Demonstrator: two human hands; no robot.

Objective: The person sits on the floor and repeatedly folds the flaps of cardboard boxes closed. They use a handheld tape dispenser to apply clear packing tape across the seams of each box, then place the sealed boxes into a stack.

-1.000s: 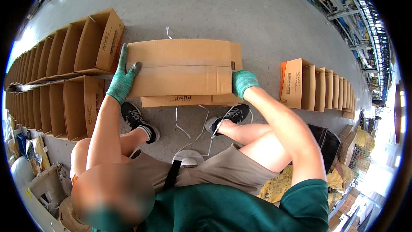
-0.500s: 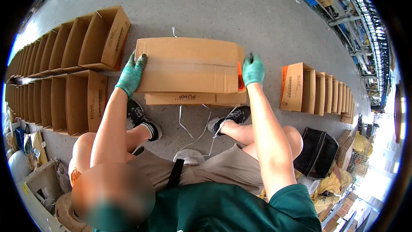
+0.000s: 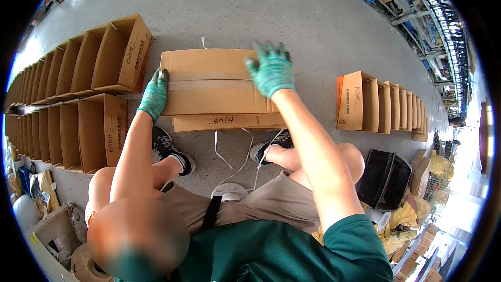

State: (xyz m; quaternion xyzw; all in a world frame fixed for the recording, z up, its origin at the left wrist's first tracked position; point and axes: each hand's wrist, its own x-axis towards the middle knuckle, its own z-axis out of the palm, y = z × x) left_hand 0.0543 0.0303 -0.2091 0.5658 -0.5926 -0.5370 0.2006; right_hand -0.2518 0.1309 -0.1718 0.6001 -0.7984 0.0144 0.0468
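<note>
A brown cardboard box (image 3: 209, 96) with a taped seam along its top lies in front of me, on top of more cardboard (image 3: 224, 122) with dark printing. My left hand (image 3: 154, 94), in a green glove, grips the box's left end with the thumb at its upper edge. Above the right end of the top is my green-gloved right hand (image 3: 273, 71), fingers spread and tips blurred. Whether its palm touches the cardboard I cannot tell. White straps (image 3: 241, 166) trail from beneath the stack toward a pale round object (image 3: 229, 192) between my legs.
Two rows of open cardboard boxes (image 3: 117, 55) stand at left, and a shorter row (image 3: 350, 102) stands at right. By my right knee sits a black bin (image 3: 385, 180). Shelving (image 3: 412, 16) runs along the far right, and yellow sacks (image 3: 404, 215) lie at the near right.
My right hand has swung left from beside the box's right end to over its top, its fingers spreading. My left hand stays at the left end.
</note>
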